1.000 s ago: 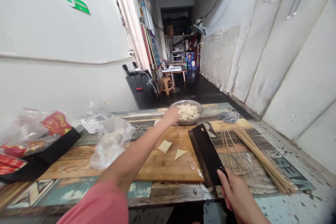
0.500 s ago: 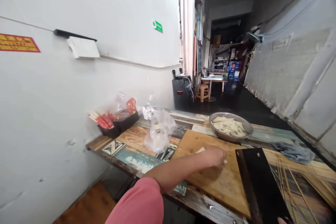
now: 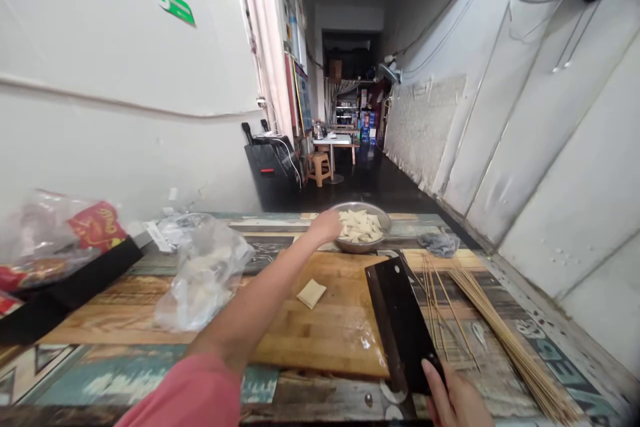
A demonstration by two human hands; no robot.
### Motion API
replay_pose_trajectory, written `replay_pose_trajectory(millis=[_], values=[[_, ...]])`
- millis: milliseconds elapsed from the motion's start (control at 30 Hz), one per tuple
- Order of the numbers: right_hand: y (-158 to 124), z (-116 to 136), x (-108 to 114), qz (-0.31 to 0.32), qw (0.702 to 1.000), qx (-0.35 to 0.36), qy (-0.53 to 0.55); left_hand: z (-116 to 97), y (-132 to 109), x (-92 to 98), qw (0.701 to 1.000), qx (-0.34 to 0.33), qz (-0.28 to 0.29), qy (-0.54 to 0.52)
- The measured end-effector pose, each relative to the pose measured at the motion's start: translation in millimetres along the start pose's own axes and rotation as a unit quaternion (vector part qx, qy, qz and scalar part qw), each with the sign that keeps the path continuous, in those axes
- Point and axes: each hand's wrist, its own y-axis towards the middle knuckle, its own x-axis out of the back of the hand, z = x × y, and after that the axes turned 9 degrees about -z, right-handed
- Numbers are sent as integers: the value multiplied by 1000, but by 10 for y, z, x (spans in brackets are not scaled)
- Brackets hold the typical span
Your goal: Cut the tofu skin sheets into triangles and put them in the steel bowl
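My left hand (image 3: 327, 225) is over the left rim of a metal bowl (image 3: 385, 215). Its fingers point toward the pale triangular food pieces (image 3: 361, 225) inside, but they are too hidden to show whether they hold anything. On the wooden cutting board (image 3: 345, 320) lies a pale, flat, square food piece (image 3: 311, 293), below and left of the bowl. My right hand (image 3: 453, 393) grips a dark cleaver (image 3: 403, 317) at its near end. The broad blade rests along the board's right edge.
Left of the board sits a clear plastic bag (image 3: 205, 273); farther left is a black box (image 3: 75, 293) with red packets. Thin wooden skewers (image 3: 515, 340) lie on the right, with a grey cloth (image 3: 440, 244) behind them. A wall runs along the left.
My left hand has gone from the cutting board to the bowl, leaving a square piece uncovered on the board. My view has turned right, and more of my right hand shows.
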Motion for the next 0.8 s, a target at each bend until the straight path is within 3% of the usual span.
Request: replay_pose_trajectory(millis=[167,300,400,533,633,800], values=[[-64,114,-35,32,997,-60,29,288,-966,-282,996,51,64,45],[-40,204,15,42,998,-35,-12,330,-1580,-412,998,57,29,28],[-30,278,43,41,998,-15,-40,270,-1672,-383,999,42,6,-32],[-9,396,90,43,996,10,-73,120,-1653,-300,995,52,30,-75],[54,502,154,68,990,41,-119,-11,-1791,-314,992,21,36,-119],[258,707,245,102,962,135,-212,-106,-2133,-550,985,-60,-102,-121]])
